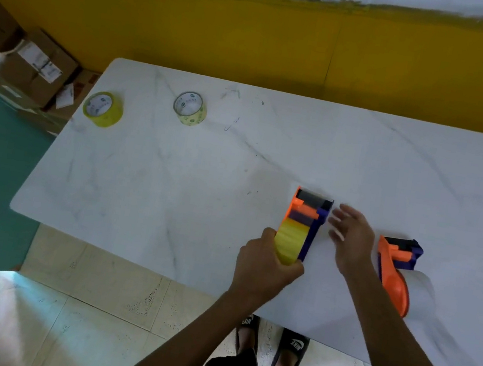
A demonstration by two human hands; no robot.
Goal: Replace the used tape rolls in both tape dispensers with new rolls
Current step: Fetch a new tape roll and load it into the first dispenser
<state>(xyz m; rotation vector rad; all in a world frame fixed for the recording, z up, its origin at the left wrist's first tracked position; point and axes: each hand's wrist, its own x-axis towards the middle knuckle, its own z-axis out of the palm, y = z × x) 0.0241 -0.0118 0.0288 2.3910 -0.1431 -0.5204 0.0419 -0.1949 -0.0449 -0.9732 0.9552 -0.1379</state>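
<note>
Both bare forearms reach in from the near edge of the white marble-patterned counter (169,190), which serves as the landmark here. The left hand (264,268) is clenched around the near end of the orange-and-purple plastic tape dispenser loaded with a yellow tape roll (301,227), fingers curled over the roll and thumb pressed on its left side, the wrist bent slightly inward. This dispenser sits on the counter's right half, near the front edge, its black cutting end pointing toward the far side. The right hand (351,238) hovers just beside that dispenser's purple side, released, with fingers spread and palm turned toward it; whether the fingertips touch the plastic cannot be told because of blur. Just to the right of this hand, nearer the counter's right edge, a second orange-and-purple plastic tape dispenser (396,264) lies on the counter with its orange handle pointing toward the front edge; no roll can be made out in it. Well apart from both hands, at the counter's far left corner, stands a bright yellow tape roll with a white label (103,109), and a paler yellow tape roll with a white label (190,108) stands further in along the far side. Brown cardboard boxes (30,67) sit on the floor beyond the counter's left corner.
</note>
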